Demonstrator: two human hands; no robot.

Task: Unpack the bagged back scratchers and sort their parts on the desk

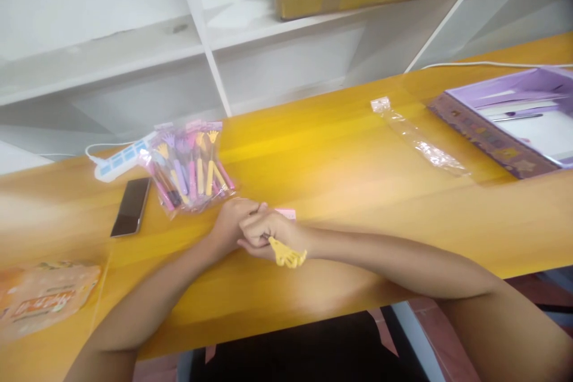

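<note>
My two hands meet at the middle of the yellow wooden table (pixel 358 149). My right hand (pixel 268 236) is closed around a small stick topped with a yellow hand shape (pixel 287 256), which pokes out below my fingers. My left hand (pixel 230 221) is curled against the right hand and pinches the same item. A bit of pink packaging (pixel 286 213) shows just behind my right hand. A pile of bagged hand-shaped sticks (pixel 190 170) in pink, purple and yellow lies just beyond my left hand.
A black phone (pixel 131 206) and a white power strip (pixel 119 161) lie at the left. An empty clear sleeve (pixel 418 140) and a purple box (pixel 514 119) sit at the right. An orange packet (pixel 42 298) is at the near left. White shelves stand behind.
</note>
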